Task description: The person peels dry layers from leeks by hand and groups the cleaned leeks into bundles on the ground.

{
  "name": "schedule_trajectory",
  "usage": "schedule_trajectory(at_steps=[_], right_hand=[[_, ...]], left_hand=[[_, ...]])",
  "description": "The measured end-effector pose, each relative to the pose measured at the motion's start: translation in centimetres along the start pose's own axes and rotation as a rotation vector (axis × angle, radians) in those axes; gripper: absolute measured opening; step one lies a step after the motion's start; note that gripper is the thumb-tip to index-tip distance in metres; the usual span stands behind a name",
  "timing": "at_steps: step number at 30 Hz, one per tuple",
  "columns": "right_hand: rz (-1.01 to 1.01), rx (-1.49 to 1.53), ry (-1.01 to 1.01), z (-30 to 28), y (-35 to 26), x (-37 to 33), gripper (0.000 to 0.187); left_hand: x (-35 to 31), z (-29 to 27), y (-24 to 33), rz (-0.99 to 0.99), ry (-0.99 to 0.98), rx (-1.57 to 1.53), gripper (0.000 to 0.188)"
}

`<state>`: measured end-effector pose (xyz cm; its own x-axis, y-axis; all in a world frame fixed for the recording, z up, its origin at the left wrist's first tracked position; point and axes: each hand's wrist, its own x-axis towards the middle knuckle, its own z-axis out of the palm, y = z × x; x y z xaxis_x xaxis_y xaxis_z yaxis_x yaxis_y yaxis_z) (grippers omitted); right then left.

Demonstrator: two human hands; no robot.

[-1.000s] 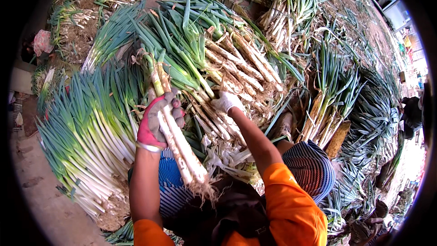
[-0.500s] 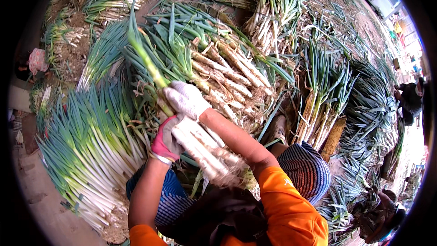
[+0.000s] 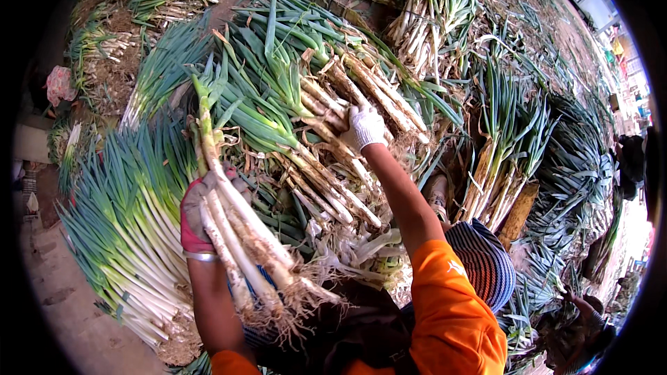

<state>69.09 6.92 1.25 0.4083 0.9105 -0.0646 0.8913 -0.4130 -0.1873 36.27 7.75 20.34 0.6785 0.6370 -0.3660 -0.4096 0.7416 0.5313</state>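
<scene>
My left hand [image 3: 201,212], in a red and grey glove, is closed around a few leeks [image 3: 250,226]. Their white, soil-streaked stalks and stringy roots hang toward my lap, with the green tops pointing away. My right hand [image 3: 365,127], in a white knit glove, reaches out to a pile of unpeeled leeks [image 3: 333,90] with brown, dirty outer skins. Its fingers are curled at one of those stalks; the fingertips are partly hidden among them.
Cleaned leeks [image 3: 142,236] lie fanned out at the left. Peeled-off skins [image 3: 354,250] gather before my lap. More leeks stand in a bundle [image 3: 497,146] at the right, beside a wooden board [image 3: 520,215]. Another person [image 3: 580,326] is at the lower right.
My right hand has let go of the held leeks and moved right to the unpeeled pile. My left hand has shifted left with the leeks, their roots swinging down and left.
</scene>
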Motion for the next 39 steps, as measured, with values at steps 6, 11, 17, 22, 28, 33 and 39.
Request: schedule_trajectory(at_steps=[6, 11, 17, 22, 28, 33, 39], right_hand=[[-0.028, 0.410, -0.319, 1.5, -7.3, -8.6, 0.054], [-0.101, 0.433, -0.064, 6.2, -9.6, -13.6, 0.047], [-0.462, 0.400, -0.007, 3.5, -6.6, -12.1, 0.077], [0.005, 0.481, 0.197, 0.0, -1.7, -2.2, 0.067], [0.030, 0.188, 0.219, 3.4, -3.0, -4.3, 0.058], [-0.158, 0.256, 0.207, 7.9, -9.5, -12.0, 0.046], [-0.393, 0.496, 0.138, 6.1, -7.7, -13.4, 0.048]], left_hand=[[-3.0, 0.7, 2.9, 0.210, -0.192, -0.013, 0.038], [-4.1, 2.4, 3.1, 0.467, -0.077, 0.042, 0.038], [-3.4, 0.8, 2.8, 0.458, -0.131, 0.091, 0.046], [-0.6, 0.3, 0.4, 0.253, 0.060, 0.040, 0.046], [0.4, -1.0, -0.4, 0.018, 0.166, 0.047, 0.035], [-0.2, 0.5, -0.3, 0.066, 0.012, -0.109, 0.031], [0.8, -0.2, -1.1, 0.059, 0.139, 0.020, 0.030]])
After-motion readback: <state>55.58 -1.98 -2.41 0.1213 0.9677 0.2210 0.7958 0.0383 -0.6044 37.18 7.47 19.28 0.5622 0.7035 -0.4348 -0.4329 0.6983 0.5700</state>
